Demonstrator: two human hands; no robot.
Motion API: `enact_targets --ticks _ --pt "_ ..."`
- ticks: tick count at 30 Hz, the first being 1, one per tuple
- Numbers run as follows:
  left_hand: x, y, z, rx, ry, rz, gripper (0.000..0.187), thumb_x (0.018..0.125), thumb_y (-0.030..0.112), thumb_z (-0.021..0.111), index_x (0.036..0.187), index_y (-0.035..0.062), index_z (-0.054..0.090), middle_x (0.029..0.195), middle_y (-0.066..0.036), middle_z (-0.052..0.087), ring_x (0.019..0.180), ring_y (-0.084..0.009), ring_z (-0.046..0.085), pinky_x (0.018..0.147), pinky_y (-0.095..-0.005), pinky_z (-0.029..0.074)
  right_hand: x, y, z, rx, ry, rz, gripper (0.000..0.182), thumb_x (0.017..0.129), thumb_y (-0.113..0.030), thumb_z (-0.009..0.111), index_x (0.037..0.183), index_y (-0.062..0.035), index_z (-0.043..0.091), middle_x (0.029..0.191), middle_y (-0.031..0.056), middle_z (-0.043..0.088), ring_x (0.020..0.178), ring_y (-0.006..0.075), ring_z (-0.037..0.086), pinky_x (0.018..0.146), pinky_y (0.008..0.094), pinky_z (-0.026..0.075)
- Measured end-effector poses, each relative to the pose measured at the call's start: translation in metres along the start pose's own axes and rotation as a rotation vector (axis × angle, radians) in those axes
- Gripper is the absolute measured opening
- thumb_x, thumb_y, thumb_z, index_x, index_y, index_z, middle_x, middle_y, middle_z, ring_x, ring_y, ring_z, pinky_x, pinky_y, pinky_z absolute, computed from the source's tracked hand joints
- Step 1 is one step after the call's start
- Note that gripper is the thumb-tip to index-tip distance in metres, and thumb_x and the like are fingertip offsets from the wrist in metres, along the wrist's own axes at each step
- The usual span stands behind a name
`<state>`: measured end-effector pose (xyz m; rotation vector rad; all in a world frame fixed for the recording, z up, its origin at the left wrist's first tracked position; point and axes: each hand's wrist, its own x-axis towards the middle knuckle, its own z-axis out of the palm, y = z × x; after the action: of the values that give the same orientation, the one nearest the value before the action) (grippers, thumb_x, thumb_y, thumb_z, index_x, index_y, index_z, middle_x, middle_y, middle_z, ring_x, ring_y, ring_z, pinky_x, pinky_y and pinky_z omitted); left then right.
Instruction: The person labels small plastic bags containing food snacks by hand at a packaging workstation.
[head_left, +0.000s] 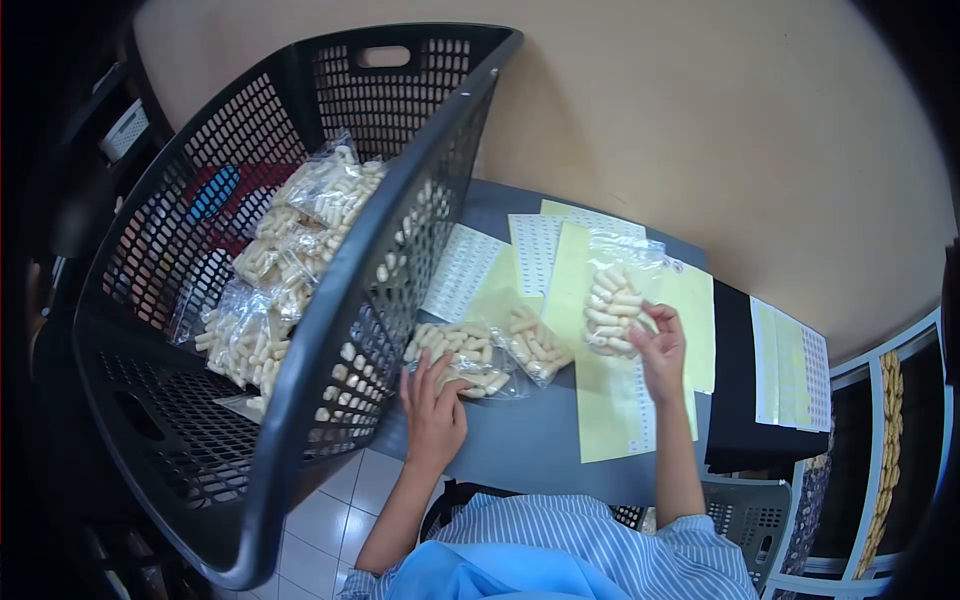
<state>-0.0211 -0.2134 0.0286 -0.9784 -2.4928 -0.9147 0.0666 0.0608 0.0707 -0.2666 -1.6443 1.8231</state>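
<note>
My right hand [664, 352] is closed on the lower right side of a clear plastic bag of cream-coloured capsule-shaped pieces [612, 310], its thumb and fingers gripping the edge. That bag is over yellow-backed label sheets [597, 420] on the grey table. On a second bag of the same pieces [447, 345], beside the basket, my left hand [435, 412] rests with its fingers stretched and apart. A third bag [536, 347] lies between the two hands, close to the second one.
A large dark plastic basket [300, 420] stands tilted at the left, with several filled bags [285, 265] piled inside. More label sheets [790, 365] lie on a black surface at the right. A beige wall [720, 120] rises behind the table [500, 445]. Another basket [745, 520] is low at the right.
</note>
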Motion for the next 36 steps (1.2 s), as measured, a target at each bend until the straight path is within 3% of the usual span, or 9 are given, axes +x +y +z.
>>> enact_targets --ticks 3,5,10,13,19,21,26,32,36 --pt "0.006 0.026 0.005 -0.063 0.12 0.048 0.019 0.069 0.003 0.057 0.086 0.0094 0.053 0.118 -0.009 0.045 0.119 -0.0277 0.034 0.097 -0.0464 0.023 -0.005 0.014 -0.003 0.008 -0.025 -0.023 0.036 0.072 0.008 0.058 0.102 -0.0043 0.041 0.113 0.0126 0.044 0.103 0.0203 0.048 0.084 0.0301 0.045" --pt "0.018 0.046 0.004 -0.462 0.173 0.044 0.023 0.067 0.002 0.06 0.088 0.0072 0.052 0.114 -0.012 0.045 0.113 -0.0279 0.04 0.094 -0.0417 0.031 -0.011 0.012 -0.001 0.081 -0.042 0.053 0.039 0.072 0.009 0.057 0.103 -0.0048 0.04 0.113 0.0127 0.044 0.102 0.0209 0.048 0.084 0.0302 0.045" --pt "0.069 0.078 0.023 -0.976 -0.068 -0.194 0.048 0.07 0.003 0.059 0.113 0.0021 0.038 0.114 -0.012 0.045 0.105 -0.0187 0.045 0.083 -0.0297 0.038 -0.026 0.02 -0.003 0.146 -0.114 0.072 0.047 0.072 0.011 0.056 0.11 -0.0055 0.034 0.113 0.0132 0.043 0.102 0.0215 0.048 0.083 0.0297 0.046" --pt "0.097 0.085 0.05 -1.305 -0.216 -0.286 0.044 0.075 0.002 0.054 0.115 0.0019 0.037 0.111 -0.011 0.048 0.102 -0.0183 0.048 0.082 -0.0264 0.039 -0.032 0.016 -0.005 0.134 -0.119 0.083 0.057 0.073 0.011 0.055 0.119 -0.0062 0.027 0.113 0.0136 0.042 0.102 0.0208 0.048 0.08 0.0293 0.048" --pt "0.113 0.108 0.086 -1.449 -0.158 -0.258 0.035 0.078 0.003 0.058 0.109 0.0006 0.043 0.105 -0.009 0.052 0.092 -0.0121 0.051 0.08 -0.0248 0.042 -0.032 -0.001 -0.011 0.075 -0.072 0.078 0.085 0.07 0.012 0.057 0.135 -0.0084 0.006 0.107 0.0123 0.047 0.098 0.0187 0.051 0.079 0.0277 0.047" --pt "0.11 0.112 0.086 -1.353 -0.317 -0.232 0.023 0.079 0.005 0.058 0.1 -0.0002 0.05 0.096 -0.008 0.057 0.087 -0.0114 0.053 0.078 -0.0243 0.043 -0.032 -0.002 -0.013 -0.032 -0.158 0.021 0.091 0.068 0.009 0.06 0.136 -0.0088 0.002 0.102 0.0112 0.05 0.096 0.0171 0.052 0.076 0.0255 0.046" --pt "0.091 0.118 0.088 -1.358 -0.405 -0.173 0.013 0.08 0.003 0.057 0.092 -0.0004 0.056 0.088 -0.008 0.06 0.081 -0.012 0.057 0.073 -0.0242 0.045 -0.028 -0.001 -0.019 -0.079 -0.029 -0.103 0.049 0.072 -0.001 0.062 0.116 0.0008 0.04 0.091 0.0081 0.053 0.087 0.014 0.054 0.078 0.0262 0.042" --pt "0.081 0.128 0.08 -1.378 -0.498 -0.277 0.014 0.077 0.002 0.059 0.09 -0.0005 0.055 0.087 -0.007 0.059 0.084 -0.0124 0.056 0.076 -0.0244 0.045 -0.036 -0.007 -0.016 -0.051 0.136 0.011 0.013 0.08 -0.003 0.056 0.092 0.0004 0.054 0.082 0.0056 0.055 0.077 0.0105 0.055 0.066 0.0228 0.045" --pt "0.079 0.134 0.082 -1.424 -0.396 -0.163 0.015 0.076 0.001 0.061 0.09 0.0001 0.055 0.088 -0.007 0.059 0.087 -0.0123 0.055 0.078 -0.0247 0.043 -0.037 -0.009 -0.017 0.049 0.141 0.003 0.008 0.081 -0.004 0.055 0.088 0.0006 0.055 0.081 0.0057 0.055 0.074 0.0094 0.054 0.06 0.0211 0.045"
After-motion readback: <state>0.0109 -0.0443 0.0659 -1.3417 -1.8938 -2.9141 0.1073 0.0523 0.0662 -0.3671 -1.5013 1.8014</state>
